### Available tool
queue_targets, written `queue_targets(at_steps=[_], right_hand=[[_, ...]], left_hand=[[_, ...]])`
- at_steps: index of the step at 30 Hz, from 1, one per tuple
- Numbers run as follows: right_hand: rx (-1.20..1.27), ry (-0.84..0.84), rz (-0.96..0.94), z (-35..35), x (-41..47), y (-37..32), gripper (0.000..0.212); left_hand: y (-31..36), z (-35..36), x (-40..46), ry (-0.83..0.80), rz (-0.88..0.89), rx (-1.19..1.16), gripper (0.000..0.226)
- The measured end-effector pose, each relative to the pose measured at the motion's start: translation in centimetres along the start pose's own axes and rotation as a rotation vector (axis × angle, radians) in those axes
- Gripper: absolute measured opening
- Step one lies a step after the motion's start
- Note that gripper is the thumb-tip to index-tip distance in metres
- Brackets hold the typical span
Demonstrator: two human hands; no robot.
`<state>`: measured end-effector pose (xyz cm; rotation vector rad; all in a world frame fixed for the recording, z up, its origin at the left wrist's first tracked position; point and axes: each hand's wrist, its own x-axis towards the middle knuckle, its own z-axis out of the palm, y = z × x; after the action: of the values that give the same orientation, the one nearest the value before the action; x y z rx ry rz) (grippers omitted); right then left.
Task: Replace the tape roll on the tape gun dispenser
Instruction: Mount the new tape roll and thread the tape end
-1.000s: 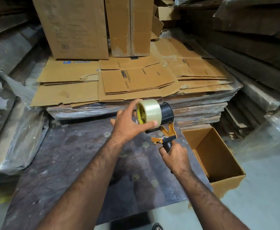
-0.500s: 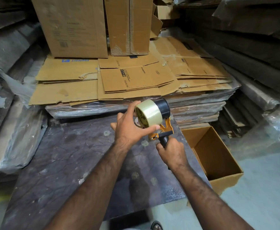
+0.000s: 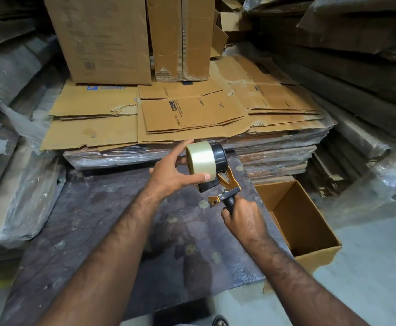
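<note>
- Head view: I count one tape roll (image 3: 201, 160), clear, sitting against the black hub of one tape gun (image 3: 218, 177), both held above the dark table (image 3: 98, 222).
- My left hand (image 3: 171, 175) clasps the roll, thumb and fingers curled round it.
- My right hand (image 3: 244, 218) is wrapped tight on the gun's black handle.
- One open cardboard box (image 3: 310, 234) stands just right of the table; two upright cartons behind.

Packing warehouse, flattened cardboard cartons (image 3: 192, 114) stacked high, plastic-wrapped bundles (image 3: 16, 196), concrete floor (image 3: 368, 267)
</note>
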<state>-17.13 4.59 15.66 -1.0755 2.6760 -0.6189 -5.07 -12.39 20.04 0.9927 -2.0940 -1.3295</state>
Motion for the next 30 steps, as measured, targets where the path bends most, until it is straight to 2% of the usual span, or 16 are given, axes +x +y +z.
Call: queue_targets(at_steps=[6, 9, 12, 15, 19, 21, 26, 28, 30], right_hand=[[-0.005, -0.010, -0.022, -0.4, 0.1, -0.5, 0.028], [0.006, -0.041, -0.041, 0.1, -0.5, -1.1, 0.030], [0.024, -0.058, -0.033, 0.1, -0.7, -1.2, 0.029], [0.064, -0.077, 0.009, -0.1, -1.1, -1.0, 0.028], [0.105, -0.101, 0.046, 0.1, -1.3, -1.0, 0.034], [0.142, -0.125, 0.063, 0.4, -1.4, -1.1, 0.036], [0.147, -0.125, 0.085, 0.7, -1.4, -0.9, 0.033], [0.152, -0.133, 0.096, 0.8, -1.4, -0.8, 0.032], [0.157, -0.130, 0.094, 0.8, -1.4, -0.7, 0.031]], left_hand=[[0.9, 3.2, -1.6, 0.206, -0.001, 0.185, 0.108], [1.5, 3.8, -1.4, 0.236, 0.010, 0.336, 0.112], [1.5, 3.5, -1.5, 0.241, -0.011, 0.372, 0.112], [1.6, 3.6, -1.4, 0.200, -0.054, 0.336, 0.108], [1.8, 3.3, -0.6, 0.094, -0.237, -0.025, 0.085], [2.6, 3.0, -0.5, 0.023, -0.289, -0.043, 0.089], [3.6, 2.9, 0.3, -0.122, -0.427, -0.064, 0.122], [3.5, 3.1, 0.4, -0.155, -0.443, -0.105, 0.119], [3.6, 3.3, 0.3, -0.170, -0.427, -0.163, 0.105]])
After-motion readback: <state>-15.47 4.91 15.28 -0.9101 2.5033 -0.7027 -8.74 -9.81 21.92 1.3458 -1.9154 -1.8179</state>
